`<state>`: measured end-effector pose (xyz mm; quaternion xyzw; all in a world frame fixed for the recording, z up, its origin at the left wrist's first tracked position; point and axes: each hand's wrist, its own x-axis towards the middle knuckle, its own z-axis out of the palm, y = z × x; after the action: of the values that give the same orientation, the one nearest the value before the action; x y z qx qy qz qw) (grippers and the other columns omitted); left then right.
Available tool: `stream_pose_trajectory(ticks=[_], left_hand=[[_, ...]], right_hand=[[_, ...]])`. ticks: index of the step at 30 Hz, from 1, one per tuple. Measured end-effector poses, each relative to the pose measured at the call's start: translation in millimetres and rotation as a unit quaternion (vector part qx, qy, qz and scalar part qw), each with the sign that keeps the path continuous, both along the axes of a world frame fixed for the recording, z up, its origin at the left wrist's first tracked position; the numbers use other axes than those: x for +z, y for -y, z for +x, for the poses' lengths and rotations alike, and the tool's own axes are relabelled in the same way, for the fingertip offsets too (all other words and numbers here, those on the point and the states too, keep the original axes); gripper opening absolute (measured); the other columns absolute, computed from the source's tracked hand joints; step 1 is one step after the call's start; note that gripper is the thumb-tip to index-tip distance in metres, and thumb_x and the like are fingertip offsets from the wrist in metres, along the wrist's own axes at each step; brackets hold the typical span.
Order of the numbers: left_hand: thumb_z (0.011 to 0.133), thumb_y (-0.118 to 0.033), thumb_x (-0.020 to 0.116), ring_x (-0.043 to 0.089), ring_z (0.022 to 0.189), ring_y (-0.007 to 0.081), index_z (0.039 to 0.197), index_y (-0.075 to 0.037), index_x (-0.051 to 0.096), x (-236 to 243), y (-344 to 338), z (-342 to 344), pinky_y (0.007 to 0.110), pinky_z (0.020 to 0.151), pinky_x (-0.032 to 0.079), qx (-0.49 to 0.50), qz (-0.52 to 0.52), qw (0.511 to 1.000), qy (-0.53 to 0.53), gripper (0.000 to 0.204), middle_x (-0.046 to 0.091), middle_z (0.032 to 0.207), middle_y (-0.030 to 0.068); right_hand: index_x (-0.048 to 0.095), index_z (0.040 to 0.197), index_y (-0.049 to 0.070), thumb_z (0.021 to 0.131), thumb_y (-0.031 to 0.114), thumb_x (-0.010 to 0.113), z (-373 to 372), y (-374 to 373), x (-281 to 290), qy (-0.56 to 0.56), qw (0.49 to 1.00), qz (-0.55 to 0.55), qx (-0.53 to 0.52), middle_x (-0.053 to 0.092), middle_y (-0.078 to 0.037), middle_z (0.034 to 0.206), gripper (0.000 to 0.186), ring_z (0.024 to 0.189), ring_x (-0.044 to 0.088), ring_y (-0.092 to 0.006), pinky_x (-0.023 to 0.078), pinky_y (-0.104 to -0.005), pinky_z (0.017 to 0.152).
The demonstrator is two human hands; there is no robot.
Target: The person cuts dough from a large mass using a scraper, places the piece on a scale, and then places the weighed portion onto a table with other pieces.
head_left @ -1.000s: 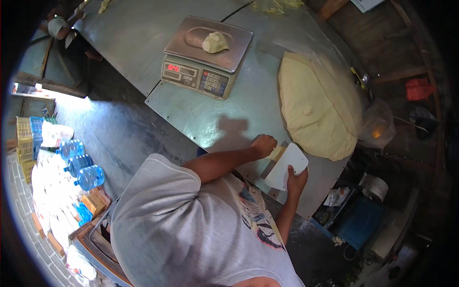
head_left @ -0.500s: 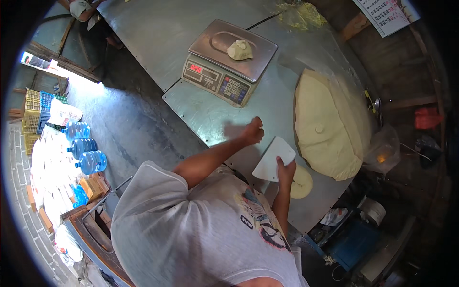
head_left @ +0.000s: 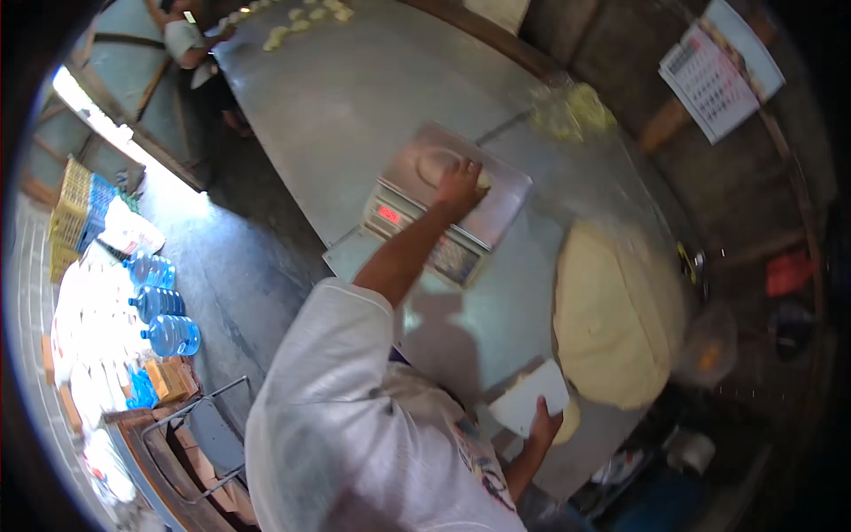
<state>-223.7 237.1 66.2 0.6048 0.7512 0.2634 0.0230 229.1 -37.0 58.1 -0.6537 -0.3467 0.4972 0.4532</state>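
Note:
My left hand (head_left: 458, 190) is over the steel pan of a digital scale (head_left: 507, 211), its fingers curled round a lump of dough (head_left: 483, 180) that shows only in part. In my right hand (head_left: 542, 430) is a flat white dough scraper (head_left: 538, 396), held by one edge with the thumb on its face. Under and beside the scraper lies a smaller piece of dough (head_left: 568, 422), partly covered. To the right of the scraper spreads a big pale slab of dough (head_left: 603, 319) on the metal table.
The metal table (head_left: 355, 97) runs far back, with several small dough pieces (head_left: 310, 18) at its end. A person (head_left: 184, 40) stands at the far left. Blue water bottles (head_left: 171, 335) stand on the floor. Clear plastic (head_left: 572, 113) lies near the wall.
My left hand has moved from above the table, forward onto the dough lump on the scale. My right hand still holds the scraper. The view has shifted, showing more of the table's far end.

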Motion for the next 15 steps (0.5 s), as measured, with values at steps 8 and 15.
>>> stream_pose_trajectory(ticks=[8, 15], left_hand=[[0.097, -0.040, 0.050, 0.056, 0.110, 0.0241, 0.129, -0.006, 0.050, 137.8, -2.9, -90.0, 0.039, 0.091, 0.048, -0.085, 0.356, 0.418, 0.831, 0.046, 0.055, 0.125, 0.0090], [0.095, -0.031, 0.057, 0.023, 0.137, 0.0345, 0.141, -0.009, 0.039, 460.4, 174.8, -196.8, 0.051, 0.109, 0.026, 0.159, 0.692, 0.532, -0.461, 0.054, 0.028, 0.150, 0.0171]], right_hand=[[0.044, 0.135, -0.007, 0.087, 0.002, 0.063, -29.8, -24.4, 12.7, -0.015, 1.000, -0.015, 0.017, 0.055, -0.018, 0.129, 0.053, 0.115, 0.055, -0.0285, 0.042, -0.0397, 0.099], [0.045, 0.132, -0.009, 0.087, 0.006, 0.063, -31.3, -45.8, 3.9, -0.047, 0.996, 0.049, 0.065, 0.056, -0.021, 0.125, 0.051, 0.108, 0.059, -0.0308, 0.048, -0.0392, 0.092]])
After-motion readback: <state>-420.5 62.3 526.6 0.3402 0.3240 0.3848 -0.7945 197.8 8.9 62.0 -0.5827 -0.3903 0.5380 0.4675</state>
